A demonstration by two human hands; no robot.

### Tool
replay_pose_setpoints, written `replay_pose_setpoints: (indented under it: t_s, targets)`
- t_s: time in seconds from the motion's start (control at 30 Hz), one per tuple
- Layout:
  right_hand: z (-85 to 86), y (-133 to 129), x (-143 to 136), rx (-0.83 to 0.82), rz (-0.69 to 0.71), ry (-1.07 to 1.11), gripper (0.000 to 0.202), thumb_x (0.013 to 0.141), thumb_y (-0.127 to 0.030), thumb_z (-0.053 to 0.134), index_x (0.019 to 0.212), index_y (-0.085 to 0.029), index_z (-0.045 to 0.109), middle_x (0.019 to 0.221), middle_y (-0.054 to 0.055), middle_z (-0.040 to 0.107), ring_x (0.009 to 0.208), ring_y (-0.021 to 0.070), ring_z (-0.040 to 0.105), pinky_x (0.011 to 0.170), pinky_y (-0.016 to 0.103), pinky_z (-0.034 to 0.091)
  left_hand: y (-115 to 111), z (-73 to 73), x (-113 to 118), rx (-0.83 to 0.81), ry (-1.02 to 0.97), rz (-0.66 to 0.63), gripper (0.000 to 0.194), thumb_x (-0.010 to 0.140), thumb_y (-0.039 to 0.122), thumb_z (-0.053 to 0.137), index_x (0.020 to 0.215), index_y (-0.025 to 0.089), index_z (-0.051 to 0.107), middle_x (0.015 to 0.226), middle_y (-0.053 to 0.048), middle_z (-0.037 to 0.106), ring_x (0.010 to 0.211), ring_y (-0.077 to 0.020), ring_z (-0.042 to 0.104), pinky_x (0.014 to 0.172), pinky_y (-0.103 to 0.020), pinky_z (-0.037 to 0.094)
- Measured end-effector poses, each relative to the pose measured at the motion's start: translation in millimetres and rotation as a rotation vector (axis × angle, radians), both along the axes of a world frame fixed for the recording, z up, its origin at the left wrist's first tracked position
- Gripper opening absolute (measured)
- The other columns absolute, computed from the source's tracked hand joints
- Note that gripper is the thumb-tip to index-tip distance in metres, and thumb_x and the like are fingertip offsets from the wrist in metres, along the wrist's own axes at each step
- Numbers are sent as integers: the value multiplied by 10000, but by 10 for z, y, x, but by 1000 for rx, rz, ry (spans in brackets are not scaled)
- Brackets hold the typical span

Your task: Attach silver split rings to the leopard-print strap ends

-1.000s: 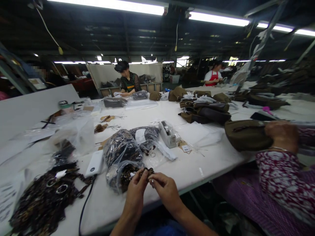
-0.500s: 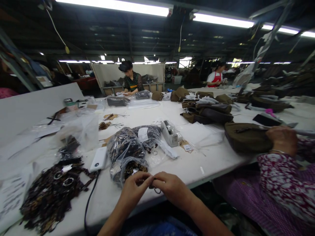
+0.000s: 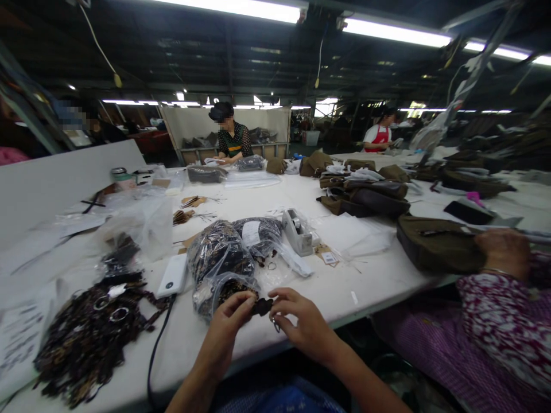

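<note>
Fingers of the left hand point(image 3: 232, 314) pinch narrowly on a small dark piece point(image 3: 262, 307), held above the near edge of the white surface point(image 3: 331, 289). Right hand point(image 3: 303, 324) is loosely curled at the other end of the piece, with a metal ring point(image 3: 275, 325) at its fingertips; how firmly it grips, I cannot tell. Just beyond the left hand sits a clear plastic bag point(image 3: 220, 252) filled with patterned dark items, and past the piece stands a grey tape dispenser point(image 3: 298, 232). Farther left, a white device point(image 3: 173, 275) lies near a heap of dark strips point(image 3: 92, 344). At far right, a co-worker's hand point(image 3: 503, 252) touches an olive bag point(image 3: 437, 244)
</note>
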State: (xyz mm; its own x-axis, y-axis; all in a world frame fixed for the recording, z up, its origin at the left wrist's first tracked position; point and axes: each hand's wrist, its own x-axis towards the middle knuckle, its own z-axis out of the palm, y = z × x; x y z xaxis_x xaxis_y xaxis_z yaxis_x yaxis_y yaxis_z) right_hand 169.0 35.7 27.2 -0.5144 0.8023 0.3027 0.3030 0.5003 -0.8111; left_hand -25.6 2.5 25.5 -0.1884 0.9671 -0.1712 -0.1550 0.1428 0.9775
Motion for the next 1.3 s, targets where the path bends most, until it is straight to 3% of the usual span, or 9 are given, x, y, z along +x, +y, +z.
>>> replay_pose_setpoints:
  t_s: [0.17,0.27,0.4,0.53,0.77,0.9,1.13,1.2,1.3]
  targets:
    - [5,46,-32,-306,-185,87,145,839,-204,585,785,-180,718,661,15,713,599,150,668,568,220,495,-60,56,-50,150,372,-45,187,764,378,717,780,193,739,1047,-95,727,1074,-287,629,951,-345,480]
    - [-8,69,-75,-366,-229,135,160,838,-263,597,774,-169,709,661,29,725,551,154,670,543,227,504,-116,46,18,133,412,-131,184,796,381,684,808,213,756,1047,-101,751,1046,-305,663,955,-386,498]
    - [-18,63,-133,-294,-285,116,156,822,-294,635,762,-183,728,674,45,745,599,183,697,565,245,512,-154,8,125,157,452,-159,151,791,360,701,799,227,773,1070,-94,759,1098,-325,649,1035,-432,450]
    - [-2,31,-139,-298,-255,140,175,829,-334,661,784,-187,745,674,38,741,606,182,693,570,242,513,-132,-29,128,146,405,-130,199,794,388,698,835,208,770,1013,-98,764,1015,-314,679,971,-413,503]
    - [-34,67,-122,-578,-47,359,374,855,-496,638,871,-141,752,638,22,671,574,146,649,571,239,534,-106,88,134,32,139,-98,283,745,446,731,793,167,730,792,-71,740,741,-237,689,698,-317,571]
    - [-107,115,-133,-606,-25,400,469,866,-575,585,818,-133,734,637,20,648,541,121,611,534,220,510,-108,104,164,-20,47,-85,331,700,487,752,762,164,714,694,-44,699,664,-209,660,644,-315,563]
    - [-95,109,-109,-574,-20,311,336,842,-480,654,818,-155,735,603,-7,629,509,103,565,509,200,455,-100,111,139,-35,80,-167,343,728,487,737,801,154,701,607,-33,660,556,-170,621,541,-261,510]
    - [-85,103,-103,-558,-69,286,315,841,-455,655,785,-155,731,579,-6,627,498,108,567,501,201,451,-99,125,135,-21,74,-161,328,746,479,725,813,158,716,620,-39,678,574,-179,635,561,-268,524]
    - [-69,97,-99,-527,-165,281,307,845,-439,649,761,-152,719,556,0,627,480,117,572,482,203,448,-97,108,121,37,112,-144,275,729,439,752,782,169,744,775,-76,747,754,-228,694,724,-296,556]
